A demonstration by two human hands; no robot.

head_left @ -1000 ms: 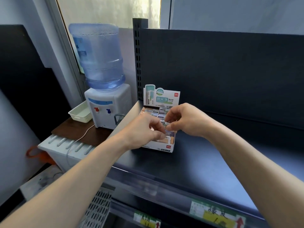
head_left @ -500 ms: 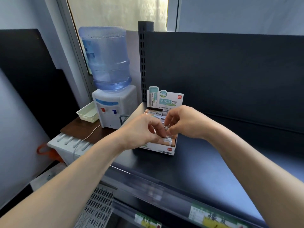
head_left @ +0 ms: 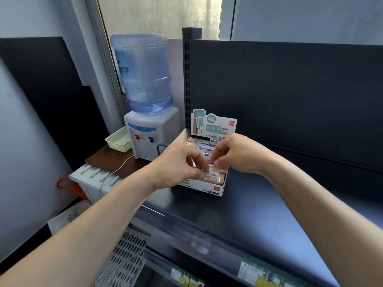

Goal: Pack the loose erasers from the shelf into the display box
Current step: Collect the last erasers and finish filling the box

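Observation:
A white display box [head_left: 209, 188] with a printed header card stands at the left end of the dark shelf [head_left: 259, 208]. Rows of wrapped erasers [head_left: 199, 142] fill its back. My left hand [head_left: 178, 166] and my right hand [head_left: 236, 154] meet over the box's front row. Both pinch one wrapped eraser [head_left: 214, 168] by its ends, just above the erasers lying in the front. My fingers hide most of it. No loose eraser shows on the shelf.
A water dispenser [head_left: 152, 133] with a blue bottle stands left of the shelf on a brown board, with a small cream basket [head_left: 118, 139] beside it. The shelf's slotted upright [head_left: 187, 79] rises behind the box. Price labels [head_left: 261, 272] line the shelf's front rail.
Both hands have stayed over the box's front row, pinching the eraser. The view has shifted, so the box and dispenser now sit further right and lower in frame.

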